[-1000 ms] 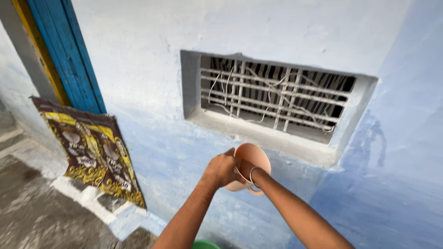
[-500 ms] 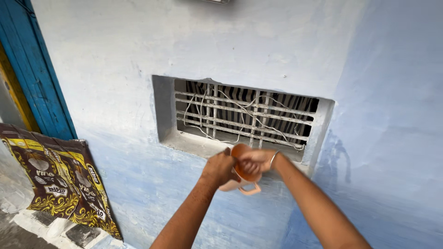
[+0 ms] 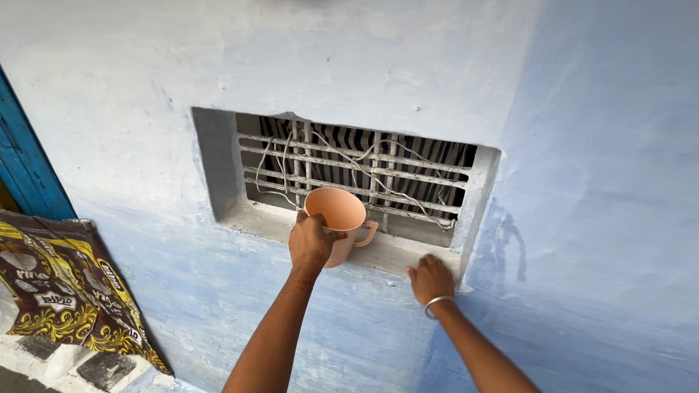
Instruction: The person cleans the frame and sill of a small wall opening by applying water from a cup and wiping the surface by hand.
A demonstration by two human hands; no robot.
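My left hand (image 3: 310,242) grips a peach-coloured plastic mug (image 3: 339,220) by its side, at the window sill (image 3: 393,252). The mug is tilted a little toward me, its open mouth showing and its handle pointing right. My right hand (image 3: 429,279), with a metal bangle on the wrist, rests flat on the sill's front edge to the right of the mug and holds nothing. Behind the mug is a recessed window (image 3: 364,171) with white bars and loose white wires.
The window is set in a pale blue painted wall (image 3: 364,58), with a corner to the right. A blue door (image 3: 25,164) stands at the far left. A brown and yellow patterned cloth (image 3: 69,291) hangs low on the left.
The view has shifted right and closer to the window. My right hand has let go of the mug and dropped to the sill, while my left hand has carried the mug up to the sill.
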